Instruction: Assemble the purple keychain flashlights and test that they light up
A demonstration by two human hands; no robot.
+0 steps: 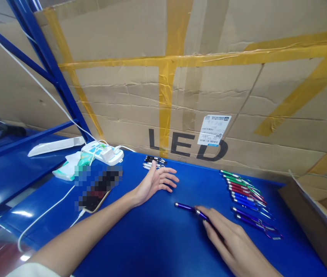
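My right hand (231, 240) lies low on the blue table (157, 238), fingers closed over one end of a purple pen (189, 209) that points away to the left. My left hand (156, 182) rests on the table farther back, palm up, fingers spread and holding nothing. Just beyond its fingertips lies a small bunch of black and silver pens (153, 161). To the right of my right hand, a row of green, red, blue and purple pens (246, 196) is laid out side by side.
A large taped cardboard box marked LED (186, 96) stands along the table's back edge. A white power strip (104, 152), a tissue pack (68, 169) and a charging phone (98, 192) sit at the left. An open cardboard box (316, 211) is at the right.
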